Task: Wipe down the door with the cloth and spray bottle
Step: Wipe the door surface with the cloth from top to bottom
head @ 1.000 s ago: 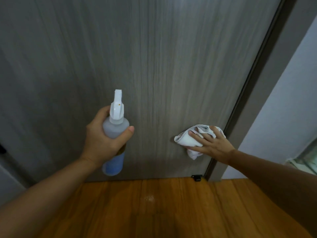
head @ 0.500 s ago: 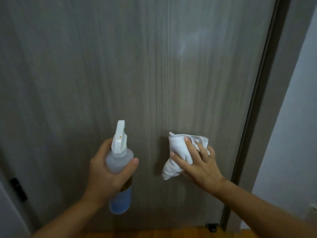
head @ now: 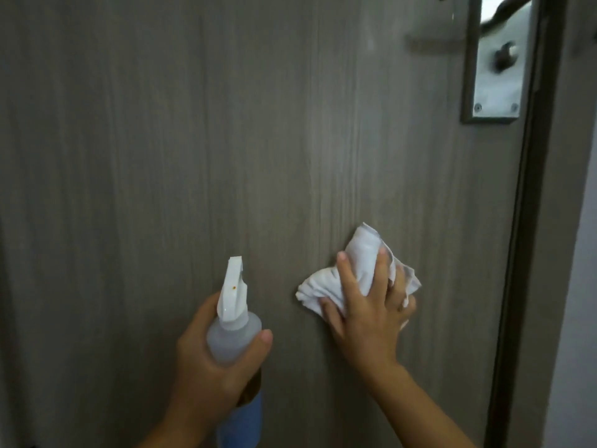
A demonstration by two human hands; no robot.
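**Cloth carried higher up the door, toward the lock plate**

Head view: since the earlier frames, the cloth (head: pixel 355 276) has been carried up the door (head: pixel 161 156), the floor has dropped out of sight and a metal lock plate (head: pixel 494 69) has come into view at upper right. Broad bare door surface is seen above and to the left of both hands; to the right, the cloth is near the dark door frame (head: pixel 529 221), with a narrow strip of door between them. The plate is well above the cloth.

The cloth, bunched and white, is pressed flat against the door by the right hand (head: pixel 368 315), fingers spread over it; whether the little finger curls under an edge cannot be told. The spray bottle (head: pixel 234 328) is gripped round its body by the left hand (head: pixel 206 367), thumb wrapped across the front, nozzle upright and just short of the door, apparently.
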